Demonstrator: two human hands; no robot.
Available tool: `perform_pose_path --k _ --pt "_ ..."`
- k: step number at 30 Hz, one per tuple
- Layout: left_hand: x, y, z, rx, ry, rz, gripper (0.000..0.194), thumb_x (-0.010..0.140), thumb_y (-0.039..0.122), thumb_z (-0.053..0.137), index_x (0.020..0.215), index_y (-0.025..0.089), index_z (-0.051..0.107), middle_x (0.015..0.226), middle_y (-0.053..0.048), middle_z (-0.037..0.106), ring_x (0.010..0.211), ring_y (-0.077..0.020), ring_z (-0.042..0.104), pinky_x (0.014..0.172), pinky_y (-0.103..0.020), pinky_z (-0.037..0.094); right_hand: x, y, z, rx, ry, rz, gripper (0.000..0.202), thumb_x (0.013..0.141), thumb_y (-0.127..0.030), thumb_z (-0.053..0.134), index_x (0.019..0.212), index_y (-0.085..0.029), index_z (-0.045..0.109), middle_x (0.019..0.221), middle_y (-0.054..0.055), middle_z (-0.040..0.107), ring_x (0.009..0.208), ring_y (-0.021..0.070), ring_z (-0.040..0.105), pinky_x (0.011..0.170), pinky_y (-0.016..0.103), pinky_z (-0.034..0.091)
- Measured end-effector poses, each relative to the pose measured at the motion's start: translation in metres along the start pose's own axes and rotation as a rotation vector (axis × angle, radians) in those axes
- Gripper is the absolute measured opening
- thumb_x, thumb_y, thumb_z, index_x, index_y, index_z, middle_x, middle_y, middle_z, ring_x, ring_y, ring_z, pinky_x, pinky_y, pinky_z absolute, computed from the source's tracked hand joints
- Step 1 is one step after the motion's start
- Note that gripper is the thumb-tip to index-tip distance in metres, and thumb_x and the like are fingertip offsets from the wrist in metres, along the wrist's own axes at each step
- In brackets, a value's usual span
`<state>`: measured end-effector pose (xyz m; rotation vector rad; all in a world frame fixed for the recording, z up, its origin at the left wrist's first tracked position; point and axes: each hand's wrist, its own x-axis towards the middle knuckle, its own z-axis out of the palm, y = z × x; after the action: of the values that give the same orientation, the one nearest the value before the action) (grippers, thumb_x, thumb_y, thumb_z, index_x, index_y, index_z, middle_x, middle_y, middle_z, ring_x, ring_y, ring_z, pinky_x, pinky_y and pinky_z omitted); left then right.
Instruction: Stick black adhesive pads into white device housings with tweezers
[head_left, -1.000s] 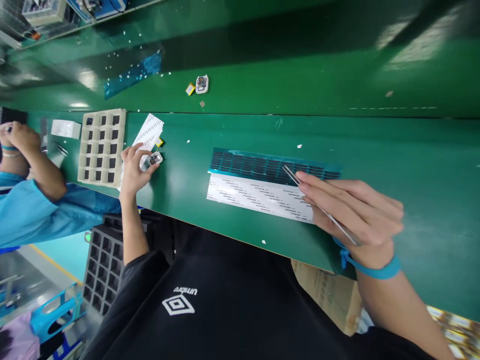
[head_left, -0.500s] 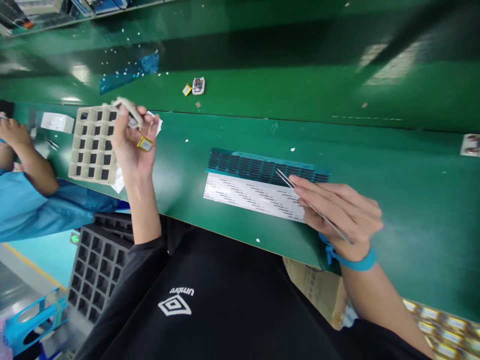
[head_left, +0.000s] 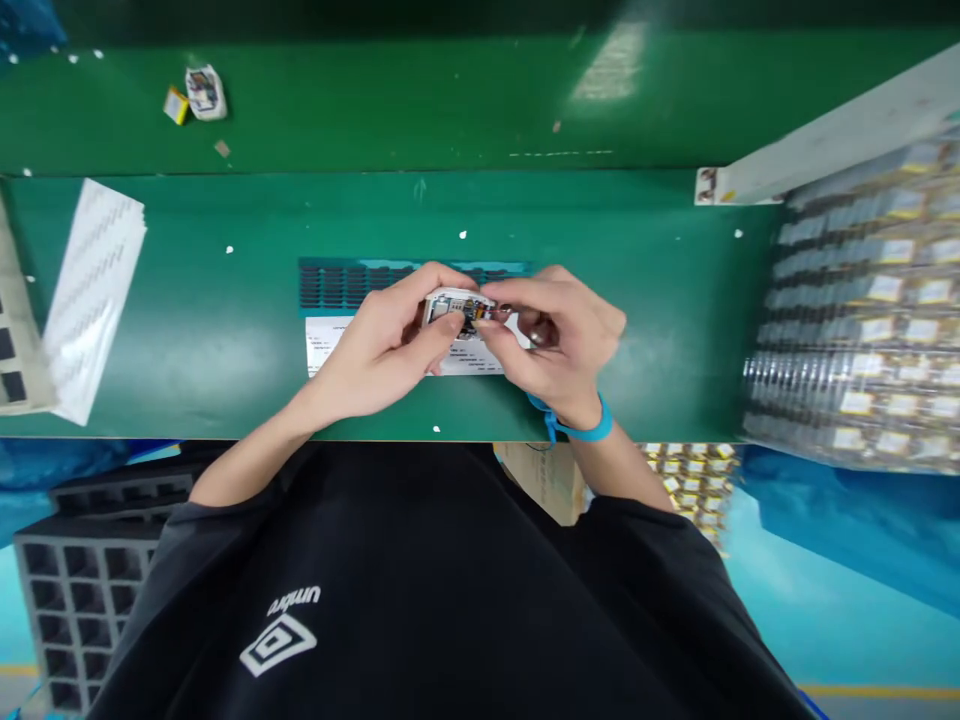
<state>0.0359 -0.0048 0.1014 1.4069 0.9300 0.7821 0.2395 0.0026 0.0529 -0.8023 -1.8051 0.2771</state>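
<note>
My left hand point(head_left: 390, 345) is closed around a small white electronic device housing point(head_left: 459, 308), its circuit board facing up and the thumb resting on it. From the other side, my right hand point(head_left: 559, 325) pinches the housing's right edge between thumb and index finger. Something shiny and metallic shows among the curled right fingers; whether it is the tweezers I cannot tell. Beneath both hands lie a blue-backed sheet of dark adhesive strips point(head_left: 341, 285) and a white printed backing sheet point(head_left: 321, 335), partly covered. The battery is hidden from view.
Another opened device point(head_left: 205, 92) and a yellow-edged battery point(head_left: 175, 105) lie at the back left. A white printed sheet point(head_left: 90, 300) rests beside a beige tray point(head_left: 22, 300). Stacked clear trays of batteries point(head_left: 862, 330) stand on the right. Black trays point(head_left: 90, 590) sit below the table edge.
My left hand has brought the device from the left to the middle. My right hand has come to its edge, and the tweezers no longer show clearly. The view has swung right.
</note>
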Motion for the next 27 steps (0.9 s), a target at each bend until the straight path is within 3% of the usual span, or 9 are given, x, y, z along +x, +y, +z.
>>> perform_pose_path --k 3,7,11,17,23,27 --pt "-0.001 0.001 0.006 0.040 0.049 0.007 0.016 0.107 0.030 0.059 0.118 0.020 0.065 0.063 0.006 0.056 0.053 -0.0116 0.056 0.051 -0.024 0.043 0.001 -0.003 -0.001 -0.121 0.027 -0.086 0.011 0.107 -0.028 0.071 0.116 -0.022 0.072 0.086 -0.001 0.078 0.065 0.0123 0.071 0.056 0.023 0.056" --pt "-0.001 0.000 0.011 0.137 0.096 0.020 0.019 0.109 0.028 0.053 0.119 0.021 0.068 0.066 0.006 0.058 0.052 -0.0106 0.052 0.054 -0.024 0.046 0.001 -0.007 -0.004 -0.210 0.000 -0.129 0.009 0.106 -0.021 0.071 0.115 -0.019 0.072 0.089 0.000 0.080 0.069 0.0120 0.075 0.060 0.022 0.060" --pt "-0.002 0.001 0.013 0.218 0.160 0.054 0.017 0.108 0.028 0.055 0.115 0.022 0.070 0.074 0.003 0.064 0.056 -0.0107 0.053 0.056 -0.024 0.048 0.001 -0.009 -0.008 -0.120 -0.060 -0.048 0.009 0.105 -0.021 0.071 0.114 -0.021 0.073 0.093 0.002 0.081 0.073 0.0133 0.076 0.063 0.024 0.061" --pt "-0.002 0.005 0.009 0.245 0.237 0.085 0.018 0.109 0.032 0.058 0.114 0.023 0.073 0.075 0.003 0.064 0.050 -0.0091 0.047 0.051 -0.025 0.041 -0.006 -0.004 -0.008 -0.073 -0.111 0.134 0.017 0.110 -0.034 0.064 0.117 -0.026 0.077 0.090 0.002 0.078 0.071 0.0158 0.072 0.065 0.030 0.061" --pt "0.003 -0.002 0.006 0.286 0.195 0.092 0.015 0.105 0.027 0.062 0.112 0.021 0.074 0.080 0.002 0.069 0.051 -0.0087 0.051 0.050 -0.025 0.040 -0.003 0.000 -0.004 -0.069 -0.085 0.149 0.018 0.112 -0.036 0.061 0.105 -0.024 0.073 0.088 0.002 0.078 0.071 0.0155 0.071 0.057 0.030 0.056" --pt "0.004 -0.007 0.009 0.160 0.165 0.060 0.012 0.104 0.027 0.063 0.108 0.020 0.073 0.081 0.002 0.070 0.046 -0.0067 0.047 0.048 -0.024 0.043 0.002 -0.003 -0.002 -0.054 -0.031 0.127 0.007 0.109 -0.024 0.066 0.113 -0.024 0.072 0.090 0.001 0.079 0.070 0.0147 0.069 0.054 0.029 0.056"
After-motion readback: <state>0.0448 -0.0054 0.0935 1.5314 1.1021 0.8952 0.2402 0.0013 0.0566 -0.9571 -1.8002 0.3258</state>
